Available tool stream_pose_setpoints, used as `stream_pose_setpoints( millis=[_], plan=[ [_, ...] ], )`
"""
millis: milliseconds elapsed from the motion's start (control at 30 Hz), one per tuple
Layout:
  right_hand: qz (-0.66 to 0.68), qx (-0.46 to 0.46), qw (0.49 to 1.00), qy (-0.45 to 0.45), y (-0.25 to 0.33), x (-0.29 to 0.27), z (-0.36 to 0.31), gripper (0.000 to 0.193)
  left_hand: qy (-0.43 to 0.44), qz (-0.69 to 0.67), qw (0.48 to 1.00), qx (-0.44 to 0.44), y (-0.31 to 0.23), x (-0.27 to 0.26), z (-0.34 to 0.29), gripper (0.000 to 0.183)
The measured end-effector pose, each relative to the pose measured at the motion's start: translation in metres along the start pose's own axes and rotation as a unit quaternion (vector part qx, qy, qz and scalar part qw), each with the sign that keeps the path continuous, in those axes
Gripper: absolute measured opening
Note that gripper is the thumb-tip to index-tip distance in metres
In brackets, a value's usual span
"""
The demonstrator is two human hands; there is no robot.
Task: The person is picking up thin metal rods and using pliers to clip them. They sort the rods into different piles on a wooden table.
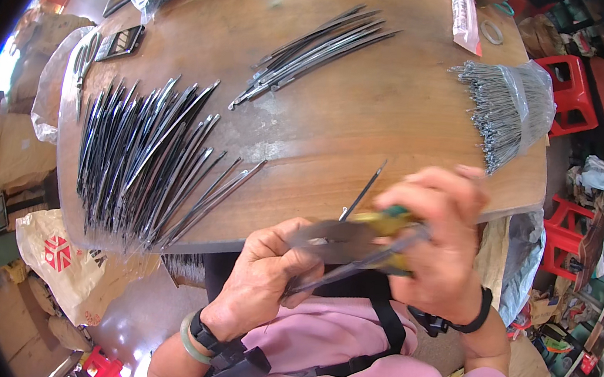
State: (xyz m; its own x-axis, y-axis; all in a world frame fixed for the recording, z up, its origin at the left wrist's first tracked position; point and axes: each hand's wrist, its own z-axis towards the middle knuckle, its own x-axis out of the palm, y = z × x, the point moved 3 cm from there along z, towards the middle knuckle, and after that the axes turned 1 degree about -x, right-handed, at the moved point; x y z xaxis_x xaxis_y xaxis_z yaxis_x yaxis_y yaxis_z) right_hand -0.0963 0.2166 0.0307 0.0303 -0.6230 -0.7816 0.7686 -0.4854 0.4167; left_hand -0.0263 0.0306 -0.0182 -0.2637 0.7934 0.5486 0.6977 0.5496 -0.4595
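My left hand (264,262), above the table's near edge, is closed on a thin dark strip (348,270) that runs up toward my right hand. In my right hand (443,223) are pliers with yellow and green handles (387,226); the grip is closed and smeared by motion. The pliers' blurred jaws (333,238) are beside the fingers of my left hand; whether they bite on the strip, I cannot tell. A single dark strip (365,188) lies on the table just beyond the pliers. To the left spreads a large pile of similar dark strips (142,155).
A smaller bunch of strips (310,52) lies at the table's far middle. Thin wires in a plastic bag (508,111) rest at the right edge. Scissors (84,63) and a phone-like device (121,43) lie far left. Red stools (569,96) stand right of the wooden table (415,112).
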Motion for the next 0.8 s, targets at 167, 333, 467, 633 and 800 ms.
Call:
stream_pose_setpoints(
  millis=[167,333,467,633,800],
  plan=[
    [0.177,0.196,0.963,0.052,-0.009,-0.01,-0.029,0.026,0.067,-0.053,0.996,0.026,-0.007,-0.001,-0.004,0.017],
    [0.345,0.3,0.886,0.081,-0.002,0.0,-0.036,0.02,0.073,-0.069,0.995,0.027,-0.007,0.002,-0.011,0.017],
    [0.489,0.397,0.776,0.025,0.0,0.016,-0.032,0.018,0.11,-0.102,0.989,0.01,-0.003,0.009,-0.011,0.016],
    [0.605,0.422,0.675,0.023,0.009,0.028,-0.02,0.016,0.127,-0.118,0.985,-0.009,0.005,0.016,-0.001,0.009],
    [0.685,0.468,0.559,0.007,0.005,0.033,-0.022,0.012,0.123,-0.127,0.984,-0.021,0.009,0.018,0.005,0.008]
  ],
)
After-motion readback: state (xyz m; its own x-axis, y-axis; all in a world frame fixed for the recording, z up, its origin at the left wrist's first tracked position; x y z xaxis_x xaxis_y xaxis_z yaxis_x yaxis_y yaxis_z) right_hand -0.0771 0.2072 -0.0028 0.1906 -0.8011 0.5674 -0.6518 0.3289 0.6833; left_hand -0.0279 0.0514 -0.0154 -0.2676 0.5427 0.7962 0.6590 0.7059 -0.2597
